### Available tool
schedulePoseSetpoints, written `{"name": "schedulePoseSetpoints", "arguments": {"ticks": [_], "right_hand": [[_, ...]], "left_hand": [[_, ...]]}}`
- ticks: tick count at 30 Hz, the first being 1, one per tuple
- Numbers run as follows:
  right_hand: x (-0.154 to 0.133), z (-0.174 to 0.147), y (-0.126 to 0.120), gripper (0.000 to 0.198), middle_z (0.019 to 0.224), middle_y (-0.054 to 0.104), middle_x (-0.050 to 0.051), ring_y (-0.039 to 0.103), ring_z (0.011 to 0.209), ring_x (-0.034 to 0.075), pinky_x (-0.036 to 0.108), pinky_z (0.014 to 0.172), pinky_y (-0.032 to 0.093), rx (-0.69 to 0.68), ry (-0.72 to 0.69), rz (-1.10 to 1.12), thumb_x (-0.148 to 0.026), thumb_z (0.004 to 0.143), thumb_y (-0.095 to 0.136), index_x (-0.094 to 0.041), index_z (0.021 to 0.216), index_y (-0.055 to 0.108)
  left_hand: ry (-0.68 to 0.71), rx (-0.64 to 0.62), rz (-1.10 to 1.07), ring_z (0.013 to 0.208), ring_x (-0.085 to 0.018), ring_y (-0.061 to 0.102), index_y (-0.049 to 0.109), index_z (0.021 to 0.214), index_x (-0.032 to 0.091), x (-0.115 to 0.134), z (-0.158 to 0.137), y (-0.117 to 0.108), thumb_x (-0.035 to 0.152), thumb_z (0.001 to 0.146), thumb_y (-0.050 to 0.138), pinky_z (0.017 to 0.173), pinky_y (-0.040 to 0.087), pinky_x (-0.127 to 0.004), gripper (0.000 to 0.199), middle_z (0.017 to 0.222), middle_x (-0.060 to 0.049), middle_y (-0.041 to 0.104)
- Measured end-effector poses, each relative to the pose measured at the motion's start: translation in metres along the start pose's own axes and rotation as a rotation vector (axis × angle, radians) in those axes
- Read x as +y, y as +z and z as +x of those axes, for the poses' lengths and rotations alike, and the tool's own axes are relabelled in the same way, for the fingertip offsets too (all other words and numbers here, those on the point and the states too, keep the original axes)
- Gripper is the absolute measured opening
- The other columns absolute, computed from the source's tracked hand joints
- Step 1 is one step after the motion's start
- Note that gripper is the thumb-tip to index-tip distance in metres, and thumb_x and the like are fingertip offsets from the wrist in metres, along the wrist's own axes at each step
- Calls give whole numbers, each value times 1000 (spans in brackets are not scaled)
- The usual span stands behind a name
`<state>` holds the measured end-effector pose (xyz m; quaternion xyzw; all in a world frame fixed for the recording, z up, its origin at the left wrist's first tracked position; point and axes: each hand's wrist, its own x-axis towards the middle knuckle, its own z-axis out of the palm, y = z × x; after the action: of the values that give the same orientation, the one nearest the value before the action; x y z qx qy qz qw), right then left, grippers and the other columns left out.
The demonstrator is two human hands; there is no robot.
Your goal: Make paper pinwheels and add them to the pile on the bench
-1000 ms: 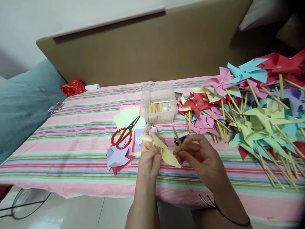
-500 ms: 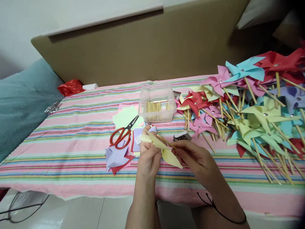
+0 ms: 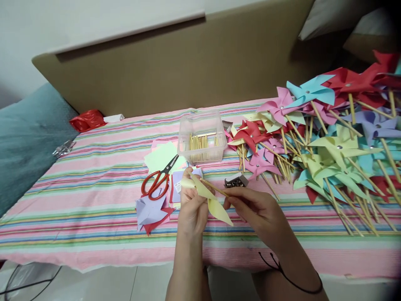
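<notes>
A pale yellow paper pinwheel [image 3: 217, 211] is in my left hand [image 3: 192, 209], whose fingers are closed on its folded blades. My right hand [image 3: 253, 207] pinches a thin wooden stick [image 3: 216, 188], its far end against the back of the pinwheel. Whether the two are joined there I cannot make out. Just beyond my right hand lies a small open box [image 3: 236, 180] of dark metallic bits. Left of my left hand are red-handled scissors [image 3: 159, 177], on top of coloured paper sheets, and purple and red cut paper pieces [image 3: 152, 211].
A clear plastic tub [image 3: 203, 154] of short wooden sticks stands beyond my hands. Many finished pinwheels [image 3: 338, 146] on sticks are heaped at the right. A red plastic bag [image 3: 87, 120] lies at the back left, against a blue cushion [image 3: 34, 138]. Striped cloth [image 3: 94, 200] covers the surface.
The view has shifted slightly to the right. My hands keep their hold on the pinwheel and stick; the pinwheel is tilted a little more edge-on, its lower blade now apart from my right fingers.
</notes>
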<state>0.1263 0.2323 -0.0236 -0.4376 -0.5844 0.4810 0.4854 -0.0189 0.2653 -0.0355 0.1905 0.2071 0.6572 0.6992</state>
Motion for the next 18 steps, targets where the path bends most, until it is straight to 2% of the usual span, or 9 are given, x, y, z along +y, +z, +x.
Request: {"name": "schedulePoseSetpoints", "arguments": {"ticks": [3,7,14,18], "right_hand": [[-1,0,1,21,74,65,-1,41,49,6,20,44,33,-15,25,27,-24,92,52,-23,102,71],[-3,1,2,21,72,65,0,40,47,6,20,42,32,-17,38,20,-24,92,52,-21,101,71],[-1,0,0,22,73,66,2,57,61,12,22,51,42,8,-26,-52,-25,91,53,-21,101,73],[-1,0,0,21,72,67,2,62,66,14,23,53,47,44,-66,-81,-23,90,56,-22,101,73]], "left_hand": [[13,5,21,60,-5,55,53,119,39,0,1,0,7,51,86,58,46,-15,82,75,10,58],[24,18,25,59,-4,53,54,116,38,0,1,0,9,49,88,60,46,-14,81,72,10,55],[37,40,24,58,-4,50,56,111,36,1,0,1,9,46,89,59,45,-14,78,70,10,53],[34,50,58,58,-4,48,57,109,35,2,0,2,11,45,90,58,44,-14,75,69,9,51]]}}
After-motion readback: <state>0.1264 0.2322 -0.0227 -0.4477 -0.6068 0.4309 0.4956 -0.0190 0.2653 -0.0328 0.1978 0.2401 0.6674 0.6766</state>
